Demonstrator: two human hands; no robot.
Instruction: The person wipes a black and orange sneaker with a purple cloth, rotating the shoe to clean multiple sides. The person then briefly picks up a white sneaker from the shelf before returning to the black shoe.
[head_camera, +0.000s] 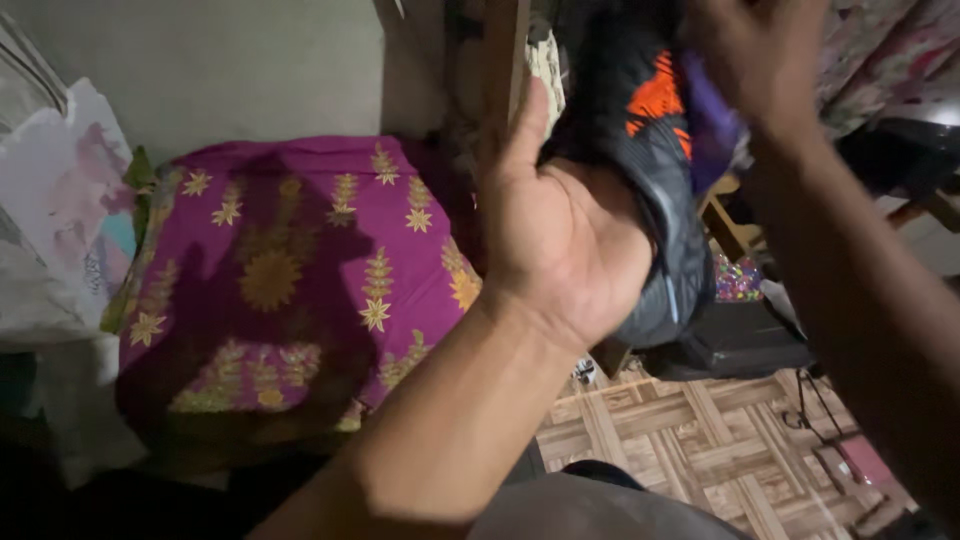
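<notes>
My left hand (560, 235) is raised in the middle of the view, palm towards me. Its fingers curl into a dark grey and black garment (665, 210) with orange patches that hangs in front of me. My right hand (760, 55) reaches up at the top right and grips the same garment near a purple part (712, 125) of it. The fingertips of both hands are hidden in the cloth.
A magenta cloth with gold flower patterns (290, 270) covers a low surface at the left. A wooden post (505, 60) stands behind my left hand. A floor with a woven wood pattern (700, 450) lies below. A black box (735, 340) sits by the post.
</notes>
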